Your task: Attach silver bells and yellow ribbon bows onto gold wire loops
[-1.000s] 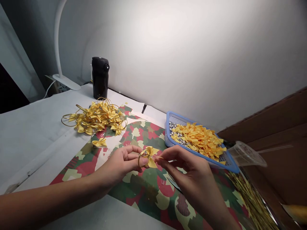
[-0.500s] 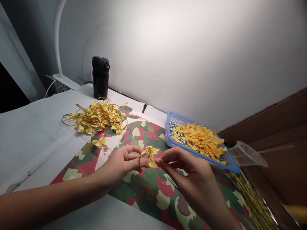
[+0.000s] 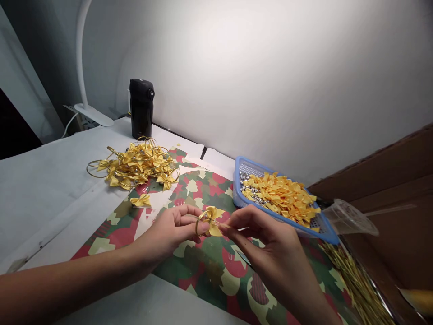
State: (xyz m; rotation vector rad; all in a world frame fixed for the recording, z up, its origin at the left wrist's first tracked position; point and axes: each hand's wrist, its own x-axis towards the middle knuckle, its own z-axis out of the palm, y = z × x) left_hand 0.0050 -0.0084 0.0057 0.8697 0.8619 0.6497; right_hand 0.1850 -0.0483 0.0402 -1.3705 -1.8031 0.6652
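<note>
Pinching a yellow ribbon bow with its gold loop between them, the left hand and right hand keep fingers pressed together above the patterned paper mid-surface.

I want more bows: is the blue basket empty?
Not empty: yellow bows heap in the blue basket, silver beads showing beneath.
</note>
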